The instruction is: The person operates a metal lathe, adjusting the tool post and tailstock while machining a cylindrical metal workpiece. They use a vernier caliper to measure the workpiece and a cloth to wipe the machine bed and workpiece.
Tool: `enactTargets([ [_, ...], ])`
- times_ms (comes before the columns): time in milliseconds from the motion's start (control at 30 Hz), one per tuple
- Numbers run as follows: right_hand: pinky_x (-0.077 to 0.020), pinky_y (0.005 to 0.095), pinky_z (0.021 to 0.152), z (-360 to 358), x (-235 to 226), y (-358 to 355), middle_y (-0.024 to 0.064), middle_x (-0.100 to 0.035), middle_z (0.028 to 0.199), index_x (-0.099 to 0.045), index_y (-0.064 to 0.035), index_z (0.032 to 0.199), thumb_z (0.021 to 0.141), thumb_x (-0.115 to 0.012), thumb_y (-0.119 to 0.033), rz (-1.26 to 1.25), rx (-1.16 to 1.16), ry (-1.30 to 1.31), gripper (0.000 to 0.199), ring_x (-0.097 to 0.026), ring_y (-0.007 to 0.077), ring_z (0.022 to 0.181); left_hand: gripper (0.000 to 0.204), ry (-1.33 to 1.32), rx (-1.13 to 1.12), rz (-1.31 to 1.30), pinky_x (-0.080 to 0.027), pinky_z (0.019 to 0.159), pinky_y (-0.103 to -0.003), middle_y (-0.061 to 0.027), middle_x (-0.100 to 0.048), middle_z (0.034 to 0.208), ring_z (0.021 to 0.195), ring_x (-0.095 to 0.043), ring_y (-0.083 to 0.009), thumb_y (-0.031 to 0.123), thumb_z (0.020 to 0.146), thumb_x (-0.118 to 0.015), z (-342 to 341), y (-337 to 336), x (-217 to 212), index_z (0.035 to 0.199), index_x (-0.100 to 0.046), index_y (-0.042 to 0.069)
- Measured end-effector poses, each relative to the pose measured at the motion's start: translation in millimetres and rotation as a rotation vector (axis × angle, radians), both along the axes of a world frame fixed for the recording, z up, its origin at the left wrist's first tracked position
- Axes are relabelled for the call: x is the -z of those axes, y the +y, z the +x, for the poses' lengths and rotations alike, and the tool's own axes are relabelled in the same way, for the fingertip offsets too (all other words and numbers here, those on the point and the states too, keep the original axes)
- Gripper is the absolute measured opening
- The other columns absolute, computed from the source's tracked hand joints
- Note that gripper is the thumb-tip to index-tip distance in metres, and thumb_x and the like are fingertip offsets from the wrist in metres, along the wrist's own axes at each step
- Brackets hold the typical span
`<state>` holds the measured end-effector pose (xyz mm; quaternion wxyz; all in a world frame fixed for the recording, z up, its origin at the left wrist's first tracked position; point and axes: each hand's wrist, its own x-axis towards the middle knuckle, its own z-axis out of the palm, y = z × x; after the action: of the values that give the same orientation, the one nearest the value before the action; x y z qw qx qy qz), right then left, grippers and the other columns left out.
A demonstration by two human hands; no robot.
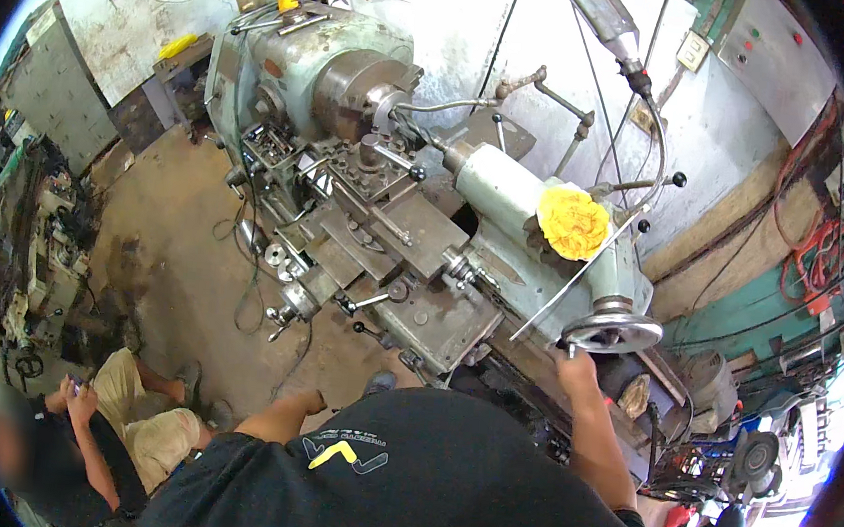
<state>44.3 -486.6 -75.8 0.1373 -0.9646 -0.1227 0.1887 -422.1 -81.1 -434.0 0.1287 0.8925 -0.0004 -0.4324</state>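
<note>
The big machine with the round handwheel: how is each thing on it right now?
Handwheel: gripped at its small handle.
Right hand: closed around that handle.
Yellow cloth: bunched up, resting on the tailstock.
Thin rod: slanting down past the cloth.
Drill bit: pointing toward the chuck.
Chuck: spinning or still, I can't tell.

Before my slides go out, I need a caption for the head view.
Right hand on the handwheel of a grey-green lathe.

A lathe's worn metal bed [531, 359] carries the sliding carriage [427, 226] mid-length and a pale grey-green tailstock [499, 183] beside it; below, dark cable [308, 352] trails across the stained brown floor [159, 230].
</note>
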Motion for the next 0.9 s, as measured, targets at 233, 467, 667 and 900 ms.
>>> enactTargets([
  [233,-0.0328,0.0309,0.038,31,-59,-45,0.0028,-0.052,0.068,-0.061,-0.0029,0.101,0.086,-0.065,-0.028,0.427,0.369,0.248,0.029,-0.039,0.0135,0.042,0.038,-0.177,-1.214,-0.535,-0.054,0.080,-0.046,-0.0147,-0.073,0.104,0.088,-0.068,-0.0348,0.035,0.089,-0.062,76,-1,-40,0.115,-0.068,0.009],
  [467,-0.0387,0.0316,0.045,-1,-31,2,0.0053,-0.056,0.071,-0.062,-0.0026,0.109,0.085,-0.066,-0.024,0.456,0.241,0.436,0.032,-0.050,0.0159,0.053,0.037,0.015,-0.163,0.039,-0.054,0.083,-0.043,-0.0168,-0.070,0.111,0.098,-0.068,-0.0307,0.028,0.090,-0.063,63,37,1,0.120,-0.066,0.006],
  [667,-0.0506,0.0402,0.062,24,-22,-45,0.0146,-0.067,0.079,-0.068,0.0016,0.097,0.082,-0.062,-0.019,0.176,0.351,-0.097,0.026,-0.062,0.0221,0.066,0.042,0.022,-0.648,-0.221,-0.049,0.094,-0.049,-0.0154,-0.069,0.120,0.110,-0.063,-0.0387,0.034,0.091,-0.059,35,71,11,0.118,-0.068,0.004],
  [900,-0.0312,0.0285,0.043,-4,-36,-8,-0.0032,-0.041,0.062,-0.050,-0.0152,0.087,0.085,-0.068,-0.024,0.786,0.484,0.365,0.020,-0.036,0.0121,0.046,0.041,-0.067,-0.291,-0.084,-0.050,0.093,-0.047,-0.0174,-0.069,0.118,0.108,-0.065,-0.0349,0.035,0.091,-0.060,42,66,14,0.116,-0.067,0.004],
])
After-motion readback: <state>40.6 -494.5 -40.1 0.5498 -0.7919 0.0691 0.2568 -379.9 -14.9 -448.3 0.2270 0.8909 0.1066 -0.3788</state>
